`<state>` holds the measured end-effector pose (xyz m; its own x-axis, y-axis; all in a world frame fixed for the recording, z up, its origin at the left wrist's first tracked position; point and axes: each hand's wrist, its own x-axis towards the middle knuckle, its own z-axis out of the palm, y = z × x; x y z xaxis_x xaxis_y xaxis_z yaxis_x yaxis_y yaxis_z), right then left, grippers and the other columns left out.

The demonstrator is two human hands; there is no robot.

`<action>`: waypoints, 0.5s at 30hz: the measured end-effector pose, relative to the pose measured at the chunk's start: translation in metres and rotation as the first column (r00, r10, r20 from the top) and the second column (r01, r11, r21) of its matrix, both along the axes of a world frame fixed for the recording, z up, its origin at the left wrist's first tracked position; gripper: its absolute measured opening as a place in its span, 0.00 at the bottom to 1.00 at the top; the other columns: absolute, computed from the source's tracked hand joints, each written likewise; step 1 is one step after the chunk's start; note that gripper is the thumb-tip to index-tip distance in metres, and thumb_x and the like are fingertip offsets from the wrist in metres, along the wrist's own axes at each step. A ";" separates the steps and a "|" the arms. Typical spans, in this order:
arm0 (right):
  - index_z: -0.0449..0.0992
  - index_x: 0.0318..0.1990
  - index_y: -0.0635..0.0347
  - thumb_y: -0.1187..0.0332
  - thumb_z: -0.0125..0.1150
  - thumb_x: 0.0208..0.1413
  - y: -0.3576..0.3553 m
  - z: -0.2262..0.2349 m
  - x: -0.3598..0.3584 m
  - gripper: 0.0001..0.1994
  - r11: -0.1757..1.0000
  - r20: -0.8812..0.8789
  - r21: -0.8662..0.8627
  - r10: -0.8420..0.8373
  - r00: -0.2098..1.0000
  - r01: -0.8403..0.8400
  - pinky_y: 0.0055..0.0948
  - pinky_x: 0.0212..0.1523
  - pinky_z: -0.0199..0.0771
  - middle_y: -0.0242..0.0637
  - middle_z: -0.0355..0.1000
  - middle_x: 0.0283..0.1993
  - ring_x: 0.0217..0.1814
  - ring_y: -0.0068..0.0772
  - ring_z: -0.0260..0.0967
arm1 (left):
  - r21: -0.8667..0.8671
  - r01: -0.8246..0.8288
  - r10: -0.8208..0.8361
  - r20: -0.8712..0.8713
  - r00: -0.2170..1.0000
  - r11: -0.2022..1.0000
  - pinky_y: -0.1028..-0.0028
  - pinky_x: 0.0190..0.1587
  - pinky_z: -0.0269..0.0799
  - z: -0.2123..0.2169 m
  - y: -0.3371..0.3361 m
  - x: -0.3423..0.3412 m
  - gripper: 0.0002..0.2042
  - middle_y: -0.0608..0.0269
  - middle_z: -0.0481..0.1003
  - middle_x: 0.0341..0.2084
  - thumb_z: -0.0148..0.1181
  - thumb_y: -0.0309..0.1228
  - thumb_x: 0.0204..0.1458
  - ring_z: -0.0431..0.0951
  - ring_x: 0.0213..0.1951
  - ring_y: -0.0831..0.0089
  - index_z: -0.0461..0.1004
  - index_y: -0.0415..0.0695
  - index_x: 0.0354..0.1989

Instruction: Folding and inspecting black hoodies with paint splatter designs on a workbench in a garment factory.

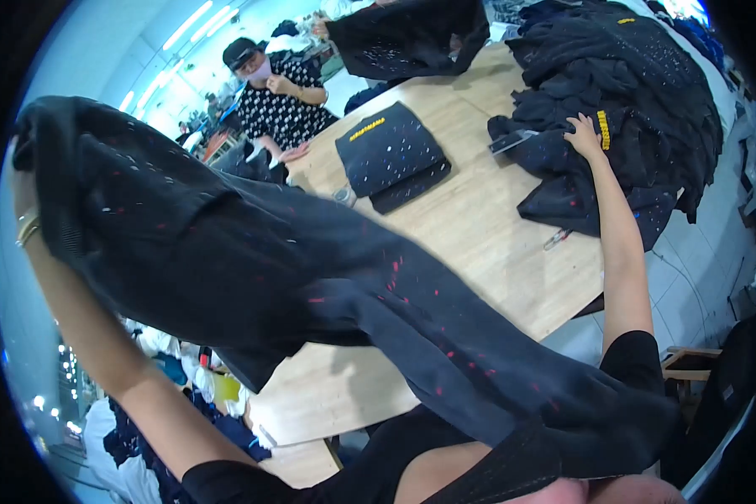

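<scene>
High at the left, my left hand (24, 189) holds up one end of a black garment (202, 252) flecked with red and white specks; the cloth hides most of its fingers. The garment stretches slantwise across the view and hangs down to my chest at lower right. My right arm reaches out to a heap of black speckled garments (647, 84) on the right of the table. There my right hand (585, 137) lies on the cloth with its fingers apart, beside yellow lettering. A thin pale strip (515, 143) sticks out near its fingertips.
On the wooden table (479, 210) lie a folded black garment (395, 155), a small round item (343, 196) and a small cutter-like tool (556, 239). A masked person (281, 101) stands across the table. Another black garment (412, 38) is held up at the far side.
</scene>
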<state>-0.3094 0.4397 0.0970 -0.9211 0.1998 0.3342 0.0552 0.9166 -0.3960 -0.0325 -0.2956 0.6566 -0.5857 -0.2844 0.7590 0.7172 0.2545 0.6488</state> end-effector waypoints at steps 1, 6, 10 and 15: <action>0.68 0.57 0.48 0.61 0.64 0.45 -0.026 0.002 0.014 0.28 0.999 0.012 -0.022 -0.032 0.999 0.032 0.69 0.61 0.46 0.42 0.47 0.70 0.71 0.50 0.41 | 0.000 -0.054 0.054 0.011 0.998 0.999 0.65 0.43 0.76 -0.010 -0.013 0.017 0.15 0.59 0.76 0.35 0.50 0.38 0.57 0.78 0.35 0.68 0.72 0.41 0.44; 0.70 0.54 0.47 0.63 0.62 0.47 -0.085 -0.022 0.092 0.24 0.997 -0.049 -0.056 -0.061 0.997 0.058 0.55 0.60 0.56 0.41 0.54 0.66 0.68 0.48 0.47 | -0.088 -0.097 0.112 0.186 0.976 0.991 0.70 0.40 0.76 -0.072 -0.032 0.028 0.13 0.59 0.76 0.36 0.50 0.36 0.58 0.78 0.35 0.68 0.72 0.39 0.44; 0.73 0.47 0.51 0.70 0.58 0.47 -0.077 -0.053 0.174 0.17 0.995 0.107 -0.099 0.010 0.994 0.000 0.41 0.51 0.66 0.37 0.66 0.51 0.56 0.44 0.60 | -0.145 0.015 0.074 0.590 0.804 0.989 0.74 0.35 0.76 -0.129 -0.005 0.008 0.11 0.57 0.77 0.33 0.47 0.31 0.59 0.79 0.32 0.68 0.73 0.35 0.39; 0.73 0.47 0.57 0.71 0.57 0.48 -0.160 -0.074 0.226 0.16 0.975 0.085 0.045 0.213 0.973 -0.217 0.42 0.50 0.66 0.38 0.66 0.50 0.56 0.44 0.60 | -0.922 -0.113 0.574 0.132 0.809 0.371 0.67 0.53 0.69 -0.194 -0.148 0.017 0.16 0.49 0.67 0.55 0.49 0.17 0.48 0.72 0.50 0.50 0.72 0.37 0.47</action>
